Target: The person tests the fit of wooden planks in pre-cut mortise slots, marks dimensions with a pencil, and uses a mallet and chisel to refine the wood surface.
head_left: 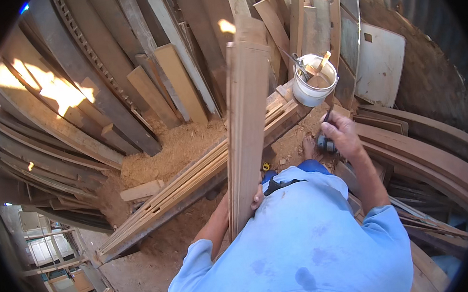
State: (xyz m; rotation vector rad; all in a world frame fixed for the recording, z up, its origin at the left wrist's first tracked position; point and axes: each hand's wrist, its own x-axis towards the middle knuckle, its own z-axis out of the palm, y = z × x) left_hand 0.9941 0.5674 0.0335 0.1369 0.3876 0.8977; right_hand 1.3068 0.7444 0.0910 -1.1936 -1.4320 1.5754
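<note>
A tall bundle of planed wooden boards [249,118] stands on end before my body, leaning slightly. My left hand [257,197] is wrapped around its lower part; only some fingers show at the right edge, and the rest is hidden behind the wood. Out to the right, my right hand [342,131] is closed on a thin dark object [328,113], whose kind I cannot make out. Just below those fingers is a grey and black tool-like thing [326,143], partly covered by the hand. Whether the hand touches it, I cannot tell.
Long thin strips [188,183] lie along a low beam running diagonally. A white bucket [315,82] with tools in it stands at the beam's far end. Sawdust [165,153] covers the ground. Planks [176,80] lean all along the back, and stacked boards [416,151] lie at right.
</note>
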